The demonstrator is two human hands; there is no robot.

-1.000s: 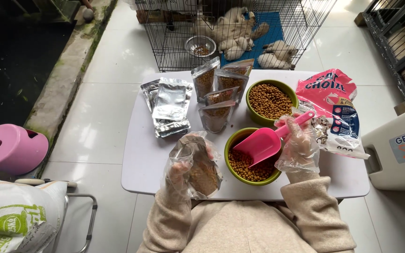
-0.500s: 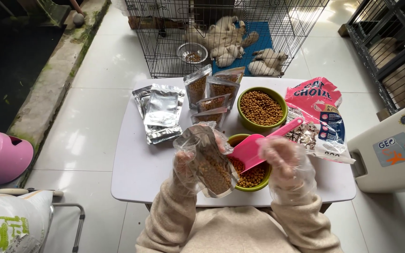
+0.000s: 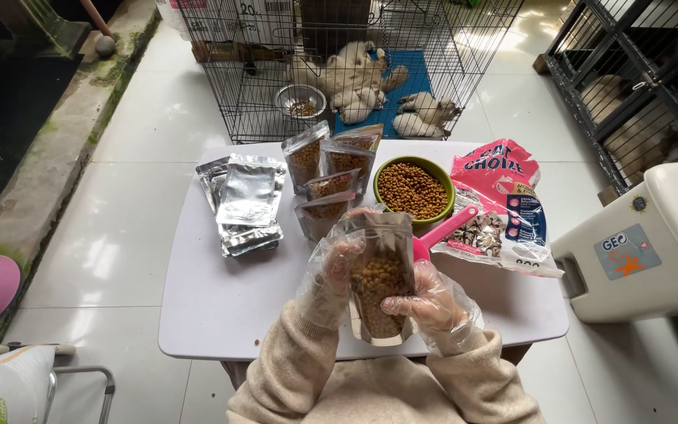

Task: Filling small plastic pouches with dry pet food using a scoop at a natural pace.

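The white rectangular plastic table lies under your fingers, and beyond them the wire mesh cage. You have lifted the clear stand-up pouch of brown kibble off the table — filling looks finished. Your gloved left hand and right hand both grip it. The pink plastic scoop now rests past your fingertips, by the kibble-filled green round bowl.
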